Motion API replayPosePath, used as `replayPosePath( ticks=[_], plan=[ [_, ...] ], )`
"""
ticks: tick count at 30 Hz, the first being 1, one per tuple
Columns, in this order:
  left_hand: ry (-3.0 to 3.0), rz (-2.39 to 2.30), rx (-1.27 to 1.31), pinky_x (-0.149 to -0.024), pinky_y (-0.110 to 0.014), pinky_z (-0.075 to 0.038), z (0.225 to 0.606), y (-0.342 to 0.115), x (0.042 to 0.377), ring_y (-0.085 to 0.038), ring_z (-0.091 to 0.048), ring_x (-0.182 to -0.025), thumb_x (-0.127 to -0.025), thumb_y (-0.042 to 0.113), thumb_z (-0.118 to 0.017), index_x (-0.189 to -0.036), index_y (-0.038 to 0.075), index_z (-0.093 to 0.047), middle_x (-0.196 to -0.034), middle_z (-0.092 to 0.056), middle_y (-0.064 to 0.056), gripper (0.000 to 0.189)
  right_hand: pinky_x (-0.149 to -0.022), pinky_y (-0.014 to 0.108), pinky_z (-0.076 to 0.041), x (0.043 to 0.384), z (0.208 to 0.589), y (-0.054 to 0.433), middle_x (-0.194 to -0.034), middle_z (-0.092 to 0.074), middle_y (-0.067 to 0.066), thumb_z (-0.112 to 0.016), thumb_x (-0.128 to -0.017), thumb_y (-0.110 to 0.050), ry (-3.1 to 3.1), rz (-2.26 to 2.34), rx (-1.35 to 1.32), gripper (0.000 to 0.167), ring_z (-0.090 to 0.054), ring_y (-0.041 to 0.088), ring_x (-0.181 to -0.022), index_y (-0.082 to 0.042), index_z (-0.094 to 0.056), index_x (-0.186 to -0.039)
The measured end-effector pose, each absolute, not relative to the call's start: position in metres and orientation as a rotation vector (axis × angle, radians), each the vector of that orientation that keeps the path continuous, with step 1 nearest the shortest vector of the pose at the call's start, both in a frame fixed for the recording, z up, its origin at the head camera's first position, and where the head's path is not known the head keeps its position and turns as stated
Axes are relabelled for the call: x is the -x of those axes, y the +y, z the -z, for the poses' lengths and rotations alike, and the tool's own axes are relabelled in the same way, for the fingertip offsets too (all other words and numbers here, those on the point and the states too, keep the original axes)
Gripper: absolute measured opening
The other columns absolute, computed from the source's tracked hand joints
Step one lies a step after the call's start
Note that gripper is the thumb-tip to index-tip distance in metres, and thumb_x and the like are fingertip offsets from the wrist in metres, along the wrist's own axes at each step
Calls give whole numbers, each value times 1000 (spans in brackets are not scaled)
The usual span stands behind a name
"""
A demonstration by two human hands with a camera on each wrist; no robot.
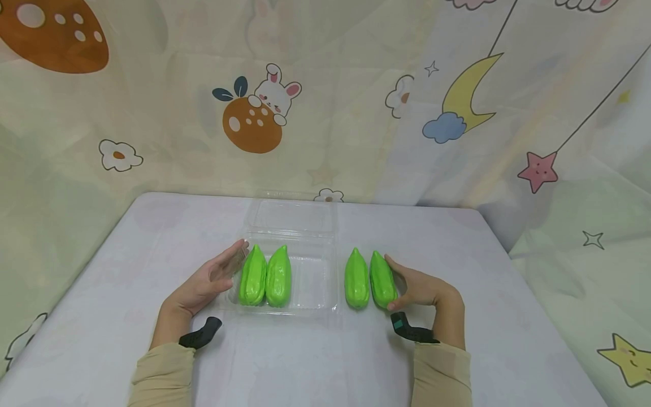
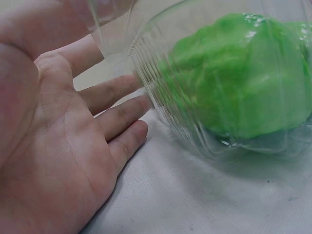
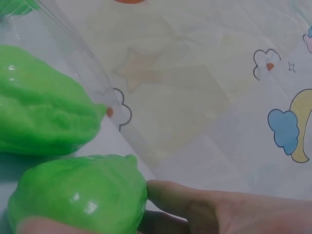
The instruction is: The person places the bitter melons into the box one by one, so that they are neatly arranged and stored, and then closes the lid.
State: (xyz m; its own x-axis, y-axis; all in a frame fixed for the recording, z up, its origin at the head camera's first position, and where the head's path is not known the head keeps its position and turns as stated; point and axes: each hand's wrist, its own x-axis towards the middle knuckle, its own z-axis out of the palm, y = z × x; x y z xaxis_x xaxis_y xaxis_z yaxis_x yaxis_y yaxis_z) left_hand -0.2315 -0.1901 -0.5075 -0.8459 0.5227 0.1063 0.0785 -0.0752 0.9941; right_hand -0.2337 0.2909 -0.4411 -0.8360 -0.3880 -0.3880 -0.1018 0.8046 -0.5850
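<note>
A clear plastic clamshell box (image 1: 312, 282) lies with its lid folded back, holding a pair of glossy green ridged toy vegetables (image 1: 278, 277) side by side in its left part. My left hand (image 1: 208, 280) is at the box's left side, its fingers extended, with fingertips against the ribbed wall in the left wrist view. To the right of the box, another green vegetable (image 1: 356, 278) lies on the table. Beside it, my right hand (image 1: 419, 288) holds the rightmost green vegetable (image 1: 383, 280) lengthwise, fingers at its pointed tip and thumb at its blunt end.
The box's lid (image 1: 292, 217) lies toward the table's back edge. A white cloth covers the table (image 1: 285, 367). Behind it hangs a printed curtain (image 1: 346, 113) with rabbit, moon and star pictures. Each wrist wears a black camera mount (image 1: 203, 333).
</note>
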Motion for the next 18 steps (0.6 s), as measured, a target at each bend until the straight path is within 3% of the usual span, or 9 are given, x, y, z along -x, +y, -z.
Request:
replayPosePath(
  ticks=[5, 10, 18],
  plan=[
    [1893, -1992, -636, -117, -37, -2, 506, -189, 230, -22, 3, -149, -87, 8, -64, -154, 15, -13, -162, -3, -5, 84, -114, 60, -16, 235, 441, 290, -159, -10, 20, -86, -65, -38, 2479, 777, 360, 124, -9, 41, -145, -8, -5, -153],
    [1891, -2004, -635, -113, -57, 8, 505, -188, 230, -26, 5, -148, -86, 9, -65, -154, 14, -13, -162, -3, -7, 85, -114, 59, -15, 235, 441, 289, -159, -8, 19, -86, -65, -36, 2465, 794, 356, 124, -7, 40, -146, -10, -3, -153],
    [1878, -2016, -638, -111, -61, 9, 506, -188, 231, -29, 6, -148, -86, 8, -65, -154, 13, -13, -162, -3, -8, 85, -115, 59, -15, 235, 441, 289, -159, -8, 19, -86, -65, -35, 2462, 794, 362, 124, -7, 40, -146, -11, -2, -154]
  ],
)
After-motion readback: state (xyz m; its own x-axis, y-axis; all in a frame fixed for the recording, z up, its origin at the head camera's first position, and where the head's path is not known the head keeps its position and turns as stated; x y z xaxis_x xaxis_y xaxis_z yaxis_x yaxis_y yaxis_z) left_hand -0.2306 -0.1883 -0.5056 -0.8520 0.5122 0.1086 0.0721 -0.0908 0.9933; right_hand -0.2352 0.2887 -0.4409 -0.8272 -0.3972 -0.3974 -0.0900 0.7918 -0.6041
